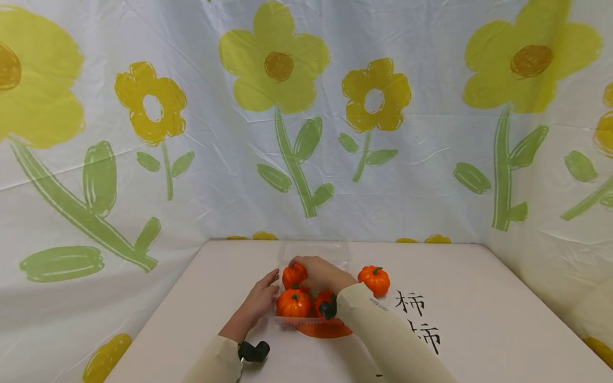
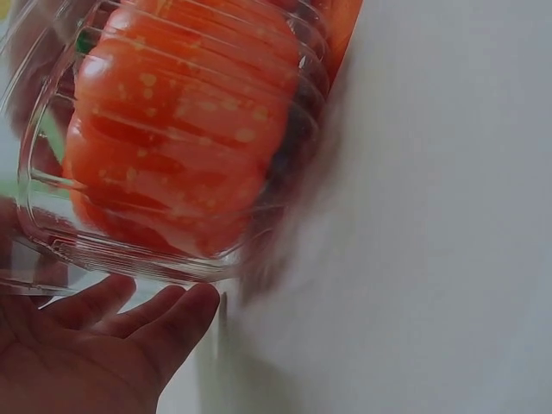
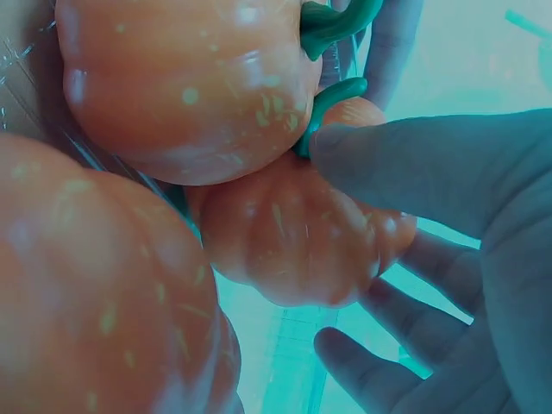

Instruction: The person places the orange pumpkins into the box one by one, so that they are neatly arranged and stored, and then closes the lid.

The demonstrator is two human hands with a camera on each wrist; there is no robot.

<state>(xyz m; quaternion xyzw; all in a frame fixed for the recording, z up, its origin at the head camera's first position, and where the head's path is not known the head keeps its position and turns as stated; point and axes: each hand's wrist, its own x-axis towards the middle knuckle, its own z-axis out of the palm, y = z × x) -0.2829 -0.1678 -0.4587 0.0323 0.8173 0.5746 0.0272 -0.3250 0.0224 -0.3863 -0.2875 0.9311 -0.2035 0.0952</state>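
Pumpkin, lower centre, gripped in your right hand; left hand loose-fingered beside clear box. Probably packing; next, seat it, release.

Head cam: near side, wide, faces far/down. Wrist cams v. close, L from left, R from right; clear box shared.

Dim left wrist view, cyan-tinted right

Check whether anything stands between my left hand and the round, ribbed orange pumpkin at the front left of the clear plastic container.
Yes: the clear plastic container's left side wall stands in the way. Your left hand is outside it, and the round orange pumpkin sits inside.
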